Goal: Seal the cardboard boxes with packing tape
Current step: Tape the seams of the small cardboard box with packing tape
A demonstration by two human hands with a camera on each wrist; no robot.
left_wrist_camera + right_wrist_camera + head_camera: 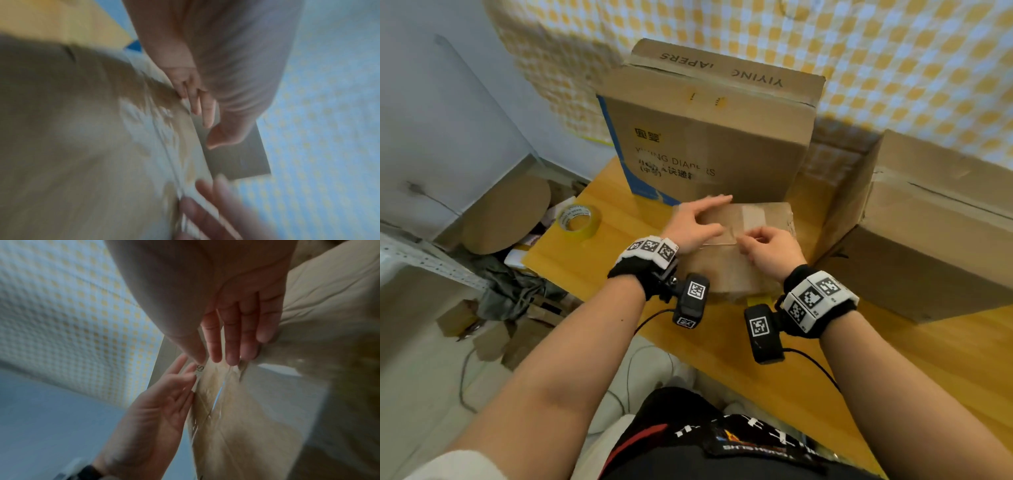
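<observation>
Two bare forearms with black-and-white marker wristbands reach over a yellow wooden table (784, 383). Left hand (693, 222) lies flat, fingers straight, pressing a clear strip of packing tape (722, 234) onto a small brown cardboard box (726, 270) near the table's front edge. Right hand (770, 251) pinches the strip's near end between thumb and fingertips. To the left sits a yellowish roll of packing tape (578, 221). Behind stands a tall printed cardboard box (709, 137); right, a large plain cardboard box (935, 233).

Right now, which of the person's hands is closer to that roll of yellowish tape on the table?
Left. The left hand lies flat on the small box, just right of the tape roll. The right hand works at the box's near edge, farther away.
</observation>
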